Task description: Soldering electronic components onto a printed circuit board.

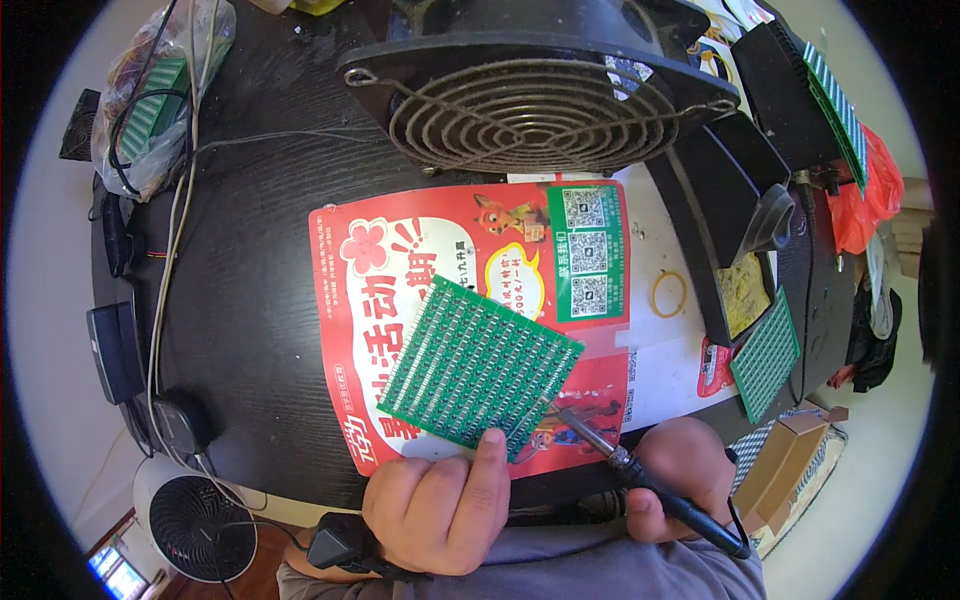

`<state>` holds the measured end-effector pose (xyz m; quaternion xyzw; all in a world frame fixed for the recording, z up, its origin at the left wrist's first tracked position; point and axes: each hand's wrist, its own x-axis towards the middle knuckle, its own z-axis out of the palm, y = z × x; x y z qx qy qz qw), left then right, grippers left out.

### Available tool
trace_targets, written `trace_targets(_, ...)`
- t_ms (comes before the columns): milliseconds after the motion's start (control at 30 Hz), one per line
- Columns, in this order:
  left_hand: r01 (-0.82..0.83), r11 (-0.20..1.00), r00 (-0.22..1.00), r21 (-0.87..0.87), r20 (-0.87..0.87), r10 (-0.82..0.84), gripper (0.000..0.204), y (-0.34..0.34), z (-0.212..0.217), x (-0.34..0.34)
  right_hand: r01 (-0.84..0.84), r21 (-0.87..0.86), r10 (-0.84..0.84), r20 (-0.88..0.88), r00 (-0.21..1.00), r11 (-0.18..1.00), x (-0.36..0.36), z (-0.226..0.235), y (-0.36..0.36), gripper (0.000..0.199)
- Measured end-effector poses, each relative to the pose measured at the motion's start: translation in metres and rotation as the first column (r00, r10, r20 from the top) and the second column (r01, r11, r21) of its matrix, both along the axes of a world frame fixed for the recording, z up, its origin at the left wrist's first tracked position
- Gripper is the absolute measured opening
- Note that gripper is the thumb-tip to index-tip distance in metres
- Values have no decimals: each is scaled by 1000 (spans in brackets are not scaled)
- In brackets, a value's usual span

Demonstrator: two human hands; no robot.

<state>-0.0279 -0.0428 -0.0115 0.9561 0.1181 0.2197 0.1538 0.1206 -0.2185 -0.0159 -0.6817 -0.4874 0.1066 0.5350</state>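
Item: green perforated circuit board (pixel 480 367), square, turned corner-on, lying on a red printed sheet (pixel 400 270) near the front edge of the dark worktop (pixel 250 300).

Left hand (pixel 440 505): fingers curled, thumb stretched forward with its tip pressed on the board's near edge. A dark band sits at the wrist.

Right hand (pixel 680 470): closed round the black handle of a soldering iron (pixel 640 475). The metal tip lies at the board's right-hand edge, close to its near corner; whether it touches cannot be told.

Surroundings, rear: large black fan (pixel 540 100) with a round wire grille, its lower rim just above the red sheet's far edge. Open room between grille and board is only the upper part of the sheet.

Right: white sheet under the red one, carrying a yellow ring (pixel 668 294); beyond it a black iron stand (pixel 725 220) with a yellowish sponge (pixel 745 290), and a second green board (pixel 767 355) leaning at the worktop's right edge. Another green board (pixel 838 105) stands further back.

Left: bare dark surface beside the red sheet, crossed by cables (pixel 165 250) along the left rim; clear bag (pixel 150 90) of parts in the far left corner.

Below the front edge: small white fan (pixel 195 525) on the floor at left, cardboard box (pixel 790 455) at right.
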Motion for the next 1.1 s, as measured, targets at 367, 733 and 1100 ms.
trace_targets(367,28,1000,1000,-7,6,-28,28,1,0,2,-11,-7,12,24,1000,1000,2,4,3,39)
trace_targets(733,-65,990,985,-127,151,84,25,1,0,0,113,128,-103,-87,991,985,-5,-4,-6,42)
trace_targets(1100,-185,975,976,125,137,168,30,19,40,-12,524,213,-544,552,632,825,42,22,16,33)
